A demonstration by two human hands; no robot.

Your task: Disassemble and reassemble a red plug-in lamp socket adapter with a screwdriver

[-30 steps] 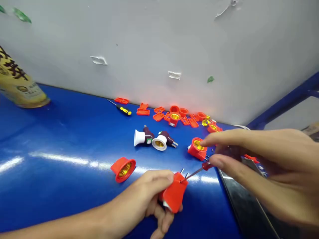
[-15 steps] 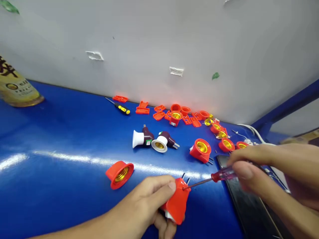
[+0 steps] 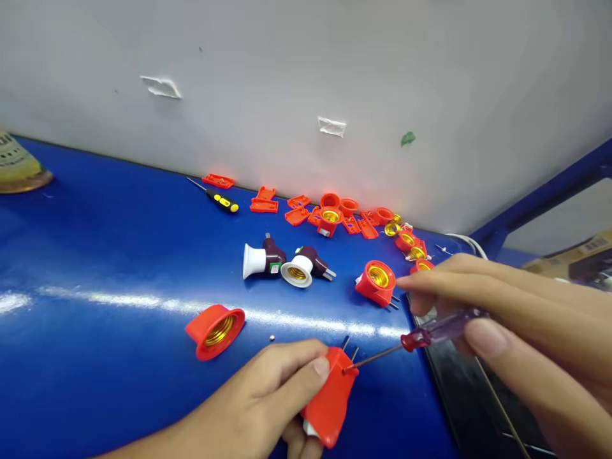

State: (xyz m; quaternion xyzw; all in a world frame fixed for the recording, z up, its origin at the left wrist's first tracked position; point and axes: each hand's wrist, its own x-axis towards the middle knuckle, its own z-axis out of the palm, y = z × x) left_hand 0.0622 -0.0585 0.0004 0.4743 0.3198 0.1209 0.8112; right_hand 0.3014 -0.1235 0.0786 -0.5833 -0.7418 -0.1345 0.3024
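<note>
Red plastic forms the plug-in socket point(image 3: 329, 405) gripped by the left fingers point(image 3: 308, 381), the thumb across its flat face and other fingertips curled underneath. Its two metal prongs point(image 3: 354, 352) stick out just beyond the left thumb, and a white piece shows at its near end by the curled fingertips. Closed around a clear purplish handle, the right fingers point(image 3: 486, 339) hold a screwdriver point(image 3: 428, 335), its tip at a hole in the red face, just right of the left thumb.

On the blue counter point(image 3: 119, 255), a small shiny bead point(image 3: 272, 338) lies just past the left knuckles. Left of those fingers sits a red holder point(image 3: 208, 331) lined with gold thread; just left of the right index fingertip is a pronged red socket point(image 3: 371, 290). Farther beyond the left fingers lie two white-and-maroon sockets point(image 3: 257, 260), then a black-and-yellow screwdriver point(image 3: 220, 200) and scattered red shells point(image 3: 297, 215) near the grey wall point(image 3: 262, 64). Under the right fingers is a dark flat object point(image 3: 459, 395), partly hidden.
</note>
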